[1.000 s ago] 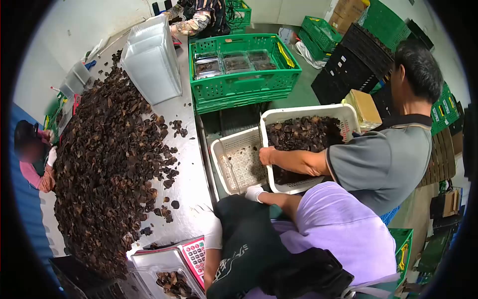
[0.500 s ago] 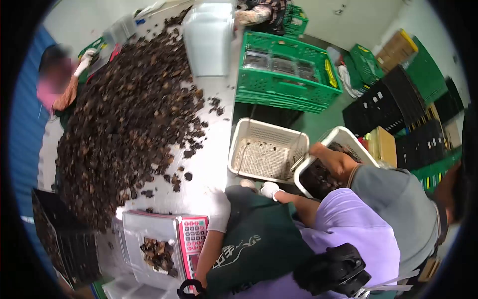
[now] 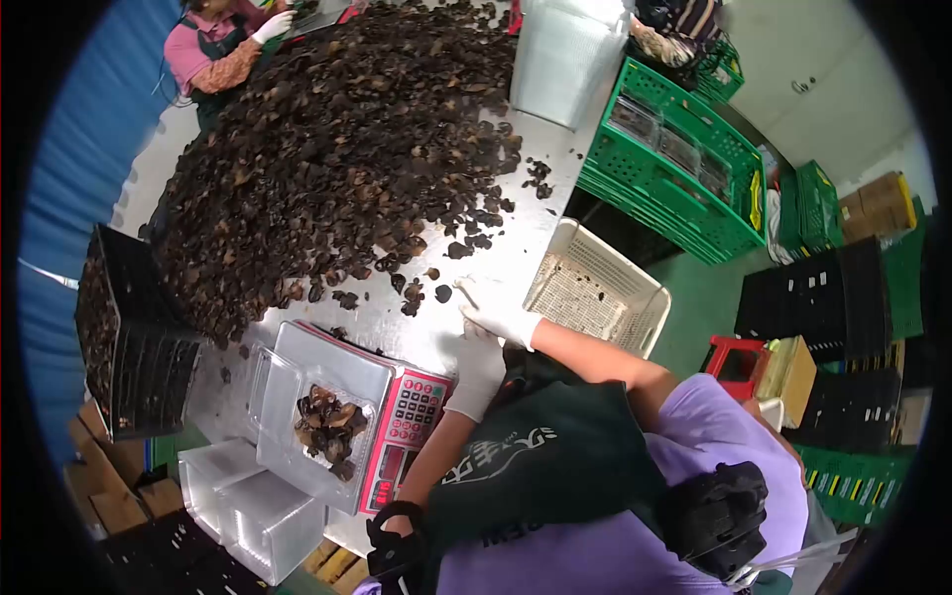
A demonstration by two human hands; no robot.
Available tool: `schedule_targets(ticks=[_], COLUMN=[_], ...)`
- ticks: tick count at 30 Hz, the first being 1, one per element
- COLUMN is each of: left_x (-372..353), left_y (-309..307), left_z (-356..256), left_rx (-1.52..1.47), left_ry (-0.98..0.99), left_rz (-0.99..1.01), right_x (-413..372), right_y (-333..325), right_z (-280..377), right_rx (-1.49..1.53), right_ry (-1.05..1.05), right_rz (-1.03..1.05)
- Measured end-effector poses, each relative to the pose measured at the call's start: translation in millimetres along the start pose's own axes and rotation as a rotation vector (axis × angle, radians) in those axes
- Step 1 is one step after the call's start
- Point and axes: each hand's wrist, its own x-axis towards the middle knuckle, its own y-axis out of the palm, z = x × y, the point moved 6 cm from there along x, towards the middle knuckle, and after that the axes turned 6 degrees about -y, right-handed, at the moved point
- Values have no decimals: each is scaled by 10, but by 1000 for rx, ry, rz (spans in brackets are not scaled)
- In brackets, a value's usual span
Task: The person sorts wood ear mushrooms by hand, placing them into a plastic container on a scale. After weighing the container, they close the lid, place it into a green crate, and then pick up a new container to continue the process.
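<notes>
At the table's near edge one scale (image 3: pixel 405 428) bears one clear tray (image 3: pixel 273 397) of mushrooms, the gloved left hand (image 3: pixel 476 372) touching its corner, grip unclear, the gloved right hand (image 3: pixel 496 312) flat, fingers apart and empty, before one big mushroom heap (image 3: pixel 327 169).
</notes>
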Motion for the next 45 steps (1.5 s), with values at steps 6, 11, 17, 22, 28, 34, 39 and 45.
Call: schedule_targets(ticks=[6, 11, 17, 22, 28, 34, 39, 45], left_x=[-81, -82, -3, 404, 1029, 1188, 935, 939], left_y=[-181, -145, -447, -761, -1119, -813, -720, -1044], left_z=[-41, 40, 226, 796, 1331, 1313, 1207, 1459], left_rx=[-22, -154, -247, -743, -366, -364, -429, -713], left_ry=[24, 23, 38, -188, -382, -524, -521, -710], left_rz=[-78, -189, -249, -342, -598, -438, -273, -417], right_x=[341, 276, 73, -45, 206, 781, 1583, 1904], right_y=[106, 274, 308, 116, -199, -309, -311, 192], right_z=[32, -292, -818, -886, -755, -939, -939, -600], right_rx=[39, 32, 534, 1371, 2028, 1375, 497, 52], right_ry=[258, 85, 361, 591, 560, 546, 117, -181], right_rz=[259, 25, 165, 57, 4, 155, 32, 150])
